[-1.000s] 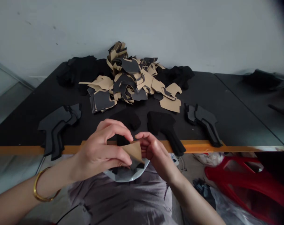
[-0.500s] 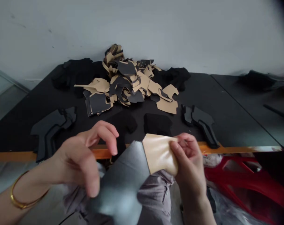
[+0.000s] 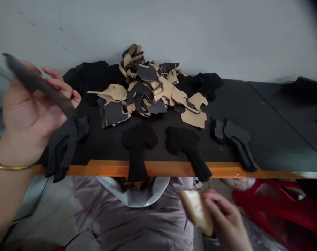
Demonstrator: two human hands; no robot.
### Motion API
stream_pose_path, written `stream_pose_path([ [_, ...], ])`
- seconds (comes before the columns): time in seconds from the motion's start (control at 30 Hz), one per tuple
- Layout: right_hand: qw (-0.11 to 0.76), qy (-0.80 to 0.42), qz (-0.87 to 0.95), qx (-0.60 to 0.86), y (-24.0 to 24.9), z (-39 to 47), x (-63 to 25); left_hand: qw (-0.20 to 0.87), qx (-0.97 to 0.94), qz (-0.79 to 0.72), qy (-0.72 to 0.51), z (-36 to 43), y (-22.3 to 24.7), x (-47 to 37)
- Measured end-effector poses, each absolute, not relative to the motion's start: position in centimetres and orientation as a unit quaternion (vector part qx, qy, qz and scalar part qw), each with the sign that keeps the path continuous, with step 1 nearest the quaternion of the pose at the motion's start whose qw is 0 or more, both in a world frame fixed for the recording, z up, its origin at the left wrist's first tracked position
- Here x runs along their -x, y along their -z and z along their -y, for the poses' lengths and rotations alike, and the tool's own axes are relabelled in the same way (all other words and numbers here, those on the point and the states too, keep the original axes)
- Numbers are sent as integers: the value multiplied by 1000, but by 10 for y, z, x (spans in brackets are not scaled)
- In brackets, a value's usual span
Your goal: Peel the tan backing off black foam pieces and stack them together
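Observation:
High at the left, my left hand holds a dark die-cut sheet piece, seen nearly edge-on. Its fingers are curled behind the piece. My right hand, low at the right beyond the table edge, pinches a tan, shiny piece of backing paper that is blurred by motion. Below the left hand lies a stack of dark cut pieces, partly covered by the held piece. Two black T-shaped stacks, one in the middle and another beside it, lie near the front edge.
A heap of tan and dark cut pieces covers the table's back middle, against the wall. Another dark stack sits at the right. Orange tape lines the front edge. A lined bin stands below, and a red plastic object at right.
The dark piece and the tan backing, joined before, are now apart. My left hand has risen to the upper left with the dark piece; my right hand has lowered with the backing.

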State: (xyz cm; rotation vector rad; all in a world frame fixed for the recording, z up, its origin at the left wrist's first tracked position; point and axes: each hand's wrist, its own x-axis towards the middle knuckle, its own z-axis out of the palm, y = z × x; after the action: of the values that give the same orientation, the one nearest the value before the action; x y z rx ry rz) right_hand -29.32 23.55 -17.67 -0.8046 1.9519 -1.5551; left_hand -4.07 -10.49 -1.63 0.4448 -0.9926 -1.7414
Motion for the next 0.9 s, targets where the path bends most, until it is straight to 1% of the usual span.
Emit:
stream_pose_path([
  [0.07,280,493,-711,417,196,-216,266,502,-158,390,756,106,20,43],
  [0.1,242,481,-709,454,205,-203,253,494,-159,383,764,106,23,46],
  [0.2,225,457,-706,492,222,-172,225,470,-170,382,777,104,32,53],
  [0.27,214,436,-702,521,219,-167,215,471,-194,388,768,103,36,55],
  [0.33,162,434,-675,575,207,-170,211,477,-208,393,758,104,38,54],
  [0.43,33,432,-609,665,183,-170,205,475,-190,377,772,107,43,49],
  [0.5,-17,403,-598,692,171,-159,200,475,-188,370,776,108,48,47],
  [0.57,-24,378,-609,697,165,-141,194,477,-209,377,766,108,52,44],
  [0.63,-6,374,-612,697,162,-123,188,483,-227,382,755,109,56,40],
  [0.73,6,398,-601,693,162,-108,179,489,-221,377,755,111,60,32],
  [0.9,27,443,-596,669,163,-108,175,494,-234,369,751,116,67,23],
])
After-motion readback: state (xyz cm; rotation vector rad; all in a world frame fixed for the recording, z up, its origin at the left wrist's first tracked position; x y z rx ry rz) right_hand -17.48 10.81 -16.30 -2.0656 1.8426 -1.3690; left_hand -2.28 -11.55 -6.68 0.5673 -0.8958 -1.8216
